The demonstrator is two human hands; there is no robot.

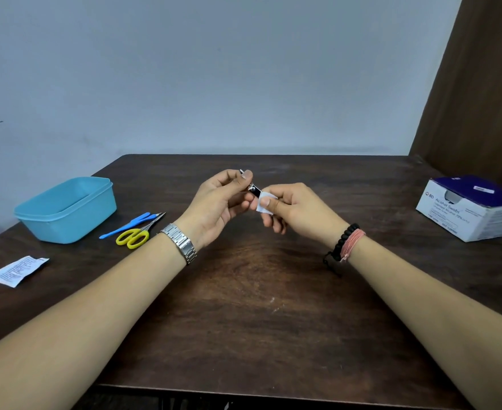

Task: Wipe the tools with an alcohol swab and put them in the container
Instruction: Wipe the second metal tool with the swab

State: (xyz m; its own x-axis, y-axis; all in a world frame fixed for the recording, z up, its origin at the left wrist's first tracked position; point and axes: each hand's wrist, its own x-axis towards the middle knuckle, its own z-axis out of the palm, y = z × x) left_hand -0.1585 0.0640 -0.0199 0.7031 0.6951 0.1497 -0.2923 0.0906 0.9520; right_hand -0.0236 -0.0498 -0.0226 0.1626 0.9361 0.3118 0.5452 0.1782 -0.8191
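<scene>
Your fingers are busy on both sides: your left hand [220, 199] pinches a small dark metal tool, seemingly a nail clipper [252, 187], between thumb and fingertips, while your right hand [291, 208] grips a folded white alcohol swab [264, 202] wrapped around the tool's near end. Both are held up above the dark wooden table [258, 291], well apart from the light blue plastic container [66, 208] at your left. That container looks empty from this angle. Beside it lie yellow-handled scissors [137, 235] and a blue plastic-handled blade [125, 226], apparently not yet cleaned. A torn swab wrapper [19, 270] sits near the table's left edge, and the white and purple swab box [474, 208] stands far right. You appear to be mid-wipe on the first tool. Next, I judge, you should finish the stroke along its length, then carry it left and lower it into the container.
</scene>
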